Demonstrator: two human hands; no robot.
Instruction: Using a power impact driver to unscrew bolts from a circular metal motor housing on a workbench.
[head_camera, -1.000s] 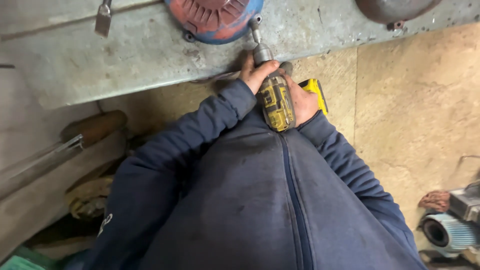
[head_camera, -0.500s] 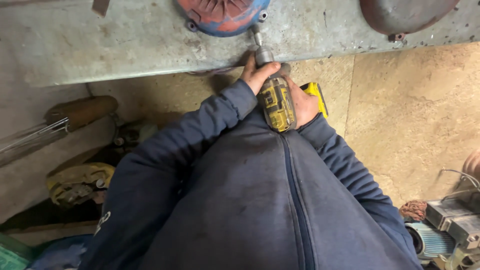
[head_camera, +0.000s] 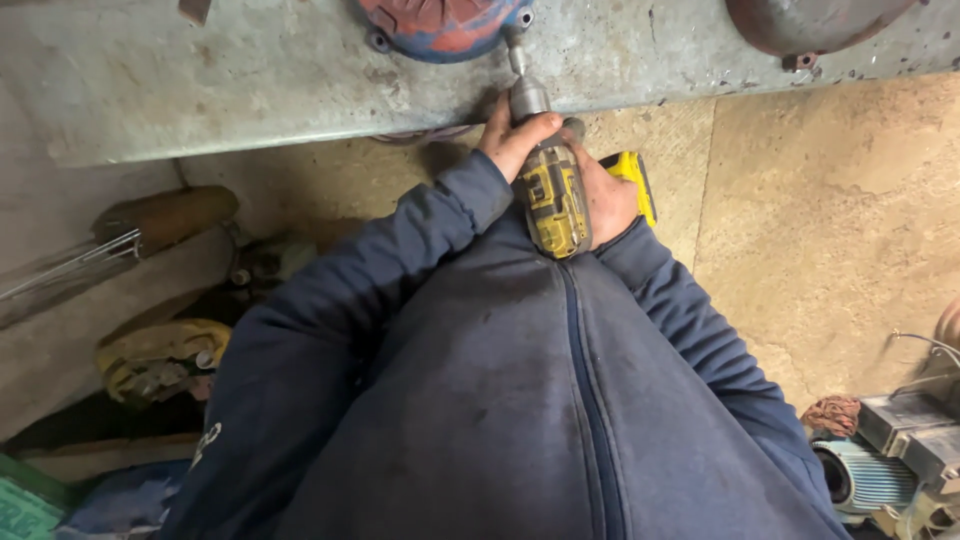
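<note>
Pressing against a bolt at the rim of the red-and-blue motor cover on the far metal bench, a yellow impact driver is gripped by the left hand and right hand. The bit could be thrown off the bolt head if the driver were tilted, and the head rounded.

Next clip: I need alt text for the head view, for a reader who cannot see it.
Seen from above, a person in a dark blue zip jacket grips a yellow power driver with the left hand and right hand, its bit at a bolt on a red and blue round cover on a grey metal bench.
</note>
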